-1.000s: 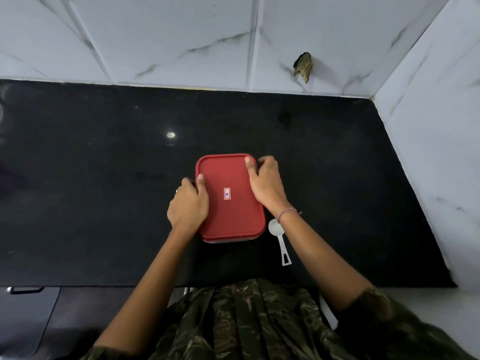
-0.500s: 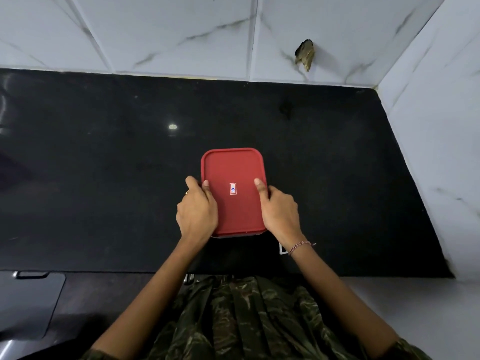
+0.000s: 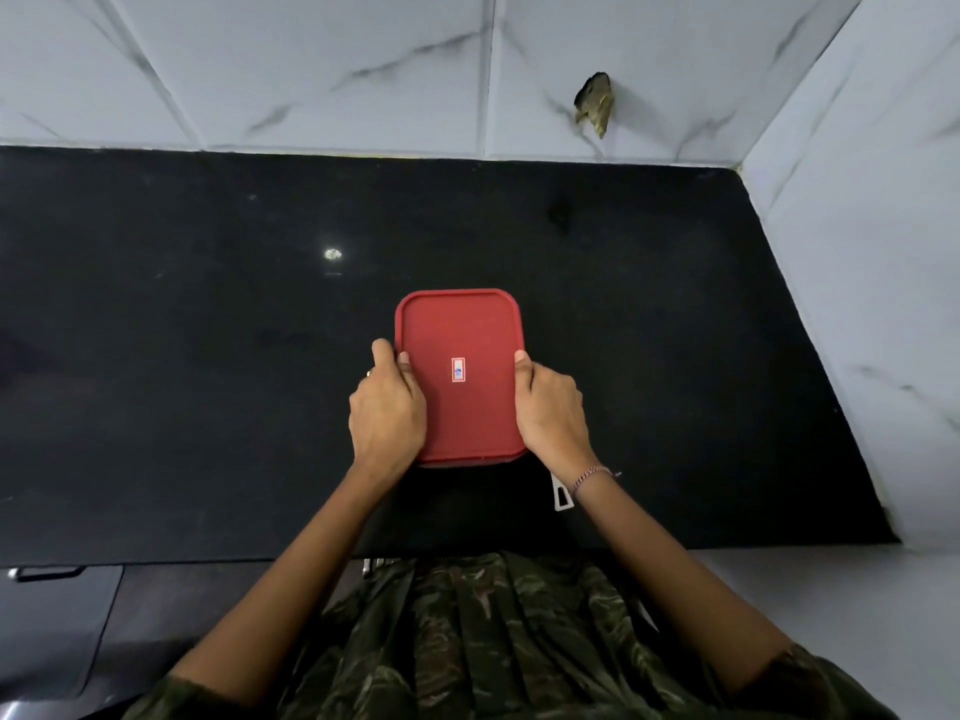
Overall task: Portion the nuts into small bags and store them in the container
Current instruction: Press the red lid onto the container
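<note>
Red-lidded container (image 3: 460, 376) stands on worktop (image 3: 208, 356). Both sides held: left grip (image 3: 387, 407) curled round its left edge, right grip (image 3: 553, 407) round right edge, thumbs on top. White scoop (image 3: 562, 498) just beside its near right corner. No nuts or bags visible; likely stored inside, task near end.

red lid (image 3: 460, 335), black counter (image 3: 208, 356), camouflage garment (image 3: 467, 641)

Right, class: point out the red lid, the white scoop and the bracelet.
red lid (image 3: 457, 330): head view, bare top above the sticker.
white scoop (image 3: 555, 483): head view, the visible part of its handle.
bracelet (image 3: 592, 474): head view, middle of the band.
</note>
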`<state>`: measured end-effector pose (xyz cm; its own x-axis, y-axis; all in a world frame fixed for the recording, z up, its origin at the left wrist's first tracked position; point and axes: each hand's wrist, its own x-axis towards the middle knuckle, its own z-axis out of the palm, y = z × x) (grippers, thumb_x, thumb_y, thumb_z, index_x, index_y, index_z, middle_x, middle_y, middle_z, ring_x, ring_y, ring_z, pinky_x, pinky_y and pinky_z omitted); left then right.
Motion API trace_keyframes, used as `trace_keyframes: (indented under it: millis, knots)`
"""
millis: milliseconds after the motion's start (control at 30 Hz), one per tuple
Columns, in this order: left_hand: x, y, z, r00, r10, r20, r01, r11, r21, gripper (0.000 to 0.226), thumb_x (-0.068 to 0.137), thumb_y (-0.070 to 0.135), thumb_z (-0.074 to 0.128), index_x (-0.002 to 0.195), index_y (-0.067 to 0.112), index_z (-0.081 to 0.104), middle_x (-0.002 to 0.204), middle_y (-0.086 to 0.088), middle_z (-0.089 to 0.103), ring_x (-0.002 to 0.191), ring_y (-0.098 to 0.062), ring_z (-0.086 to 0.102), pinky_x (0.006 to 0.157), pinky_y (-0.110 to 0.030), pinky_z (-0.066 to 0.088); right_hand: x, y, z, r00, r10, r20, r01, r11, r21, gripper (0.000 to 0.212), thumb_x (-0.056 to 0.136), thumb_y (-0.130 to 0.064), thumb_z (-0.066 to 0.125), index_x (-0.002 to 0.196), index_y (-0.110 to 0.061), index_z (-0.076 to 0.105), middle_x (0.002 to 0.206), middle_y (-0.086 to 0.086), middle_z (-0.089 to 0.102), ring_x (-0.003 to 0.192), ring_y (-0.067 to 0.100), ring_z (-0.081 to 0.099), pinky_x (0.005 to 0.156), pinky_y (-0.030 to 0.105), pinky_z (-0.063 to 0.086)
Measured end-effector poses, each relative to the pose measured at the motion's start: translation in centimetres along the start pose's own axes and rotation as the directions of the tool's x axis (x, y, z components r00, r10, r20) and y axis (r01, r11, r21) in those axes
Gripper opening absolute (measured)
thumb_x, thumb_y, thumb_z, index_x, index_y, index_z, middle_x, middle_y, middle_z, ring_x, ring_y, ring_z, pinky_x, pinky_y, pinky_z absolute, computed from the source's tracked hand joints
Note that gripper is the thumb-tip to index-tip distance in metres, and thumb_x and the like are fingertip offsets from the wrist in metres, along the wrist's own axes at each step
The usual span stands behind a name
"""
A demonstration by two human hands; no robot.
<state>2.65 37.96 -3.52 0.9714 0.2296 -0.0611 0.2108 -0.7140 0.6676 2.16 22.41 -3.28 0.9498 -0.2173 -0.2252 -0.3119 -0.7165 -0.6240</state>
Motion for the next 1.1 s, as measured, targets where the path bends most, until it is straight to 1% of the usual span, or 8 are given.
trace_keyframes:
  millis: [100,267,533,633,767,933,1033,1100]
  knots:
    - [1.6,0.8,0.2,1.000,0.016,0.011,-0.016,1.000,-0.001,0.020,0.105,0.028,0.027,0.094,0.012,0.033,0.066,0.001,0.048,0.063,-0.024,0.051,0.056,-0.035,0.039,1.3,-0.4,-0.3,1.000,0.006,-0.030,-0.006,1.000,0.009,0.055,0.103,-0.041,0.020,0.060,-0.018,0.045,0.062,0.001,0.054,0.065,0.019,0.057,0.066,0.034,0.046]
    - [3.4,2.2,0.7,1.000,-0.004,0.017,0.004,1.000,-0.018,0.020,0.104,0.028,0.027,0.094,0.012,0.033,0.066,0.000,0.048,0.058,-0.016,0.048,0.048,-0.031,0.032,3.5,-0.5,-0.8,0.998,-0.009,-0.056,0.008,1.000,-0.023,0.054,0.103,-0.039,0.019,0.062,-0.016,0.046,0.068,0.002,0.055,0.074,0.022,0.058,0.082,0.038,0.044]
    - [5.3,3.6,1.2,0.996,-0.087,0.005,0.088,0.995,-0.055,0.027,0.104,0.034,0.031,0.108,0.009,0.042,0.082,-0.003,0.056,0.074,-0.022,0.053,0.065,-0.034,0.037,5.5,-1.4,-1.8,0.995,0.093,-0.037,-0.092,0.996,0.015,0.058,0.099,-0.052,0.019,0.092,-0.014,0.062,0.088,0.005,0.061,0.085,0.023,0.060,0.074,0.036,0.047]
    - [4.2,3.6,1.0,0.977,-0.212,-0.008,0.203,0.945,-0.257,0.038,0.102,0.045,0.031,0.113,0.011,0.044,0.097,-0.002,0.054,0.086,-0.018,0.050,0.074,-0.032,0.035,4.9,-0.5,-2.2,0.987,0.155,0.052,-0.163,0.964,0.209,0.064,0.094,-0.063,0.017,0.081,-0.017,0.058,0.085,0.003,0.062,0.080,0.019,0.060,0.069,0.033,0.045]
    - [0.5,1.6,1.5,0.897,-0.435,-0.072,0.290,0.704,-0.649,0.026,0.103,0.040,0.033,0.105,0.015,0.037,0.102,-0.003,0.049,0.093,-0.017,0.047,0.080,-0.033,0.037,1.4,3.1,-2.9,0.986,0.164,-0.030,-0.153,0.963,0.220,0.054,0.096,-0.056,0.030,0.088,-0.010,0.058,0.079,0.004,0.062,0.073,0.017,0.059,0.059,0.028,0.041]
    - [-6.2,-0.7,3.8,0.868,-0.474,0.152,0.457,0.637,-0.621,0.015,0.101,0.026,0.043,0.088,0.019,0.043,0.084,-0.005,0.050,0.075,-0.017,0.048,0.068,-0.033,0.043,-3.2,8.3,-2.6,0.980,0.196,0.023,-0.197,0.972,0.129,0.024,0.093,-0.038,0.055,0.090,-0.014,0.056,0.081,0.001,0.062,0.076,0.017,0.060,0.066,0.027,0.042]
    - [-8.5,0.2,5.6,0.878,-0.330,0.346,0.469,0.738,-0.485,0.017,0.096,0.007,0.051,0.083,0.018,0.054,0.080,-0.006,0.059,0.065,-0.014,0.056,0.055,-0.022,0.048,-4.8,9.9,-2.3,0.976,0.185,0.118,-0.199,0.973,0.120,0.015,0.087,-0.030,0.065,0.087,-0.015,0.066,0.074,0.000,0.067,0.066,0.013,0.064,0.069,0.030,0.053]
    - [-9.1,0.6,6.9,0.852,-0.220,0.474,0.403,0.855,-0.328,0.017,0.094,0.002,0.053,0.092,0.013,0.066,0.089,-0.007,0.068,0.074,-0.016,0.065,0.069,-0.027,0.056,-5.3,10.1,-2.0,0.966,0.168,0.198,-0.194,0.974,0.120,0.013,0.084,-0.025,0.069,0.089,-0.013,0.071,0.075,0.000,0.070,0.065,0.011,0.067,0.071,0.027,0.055]
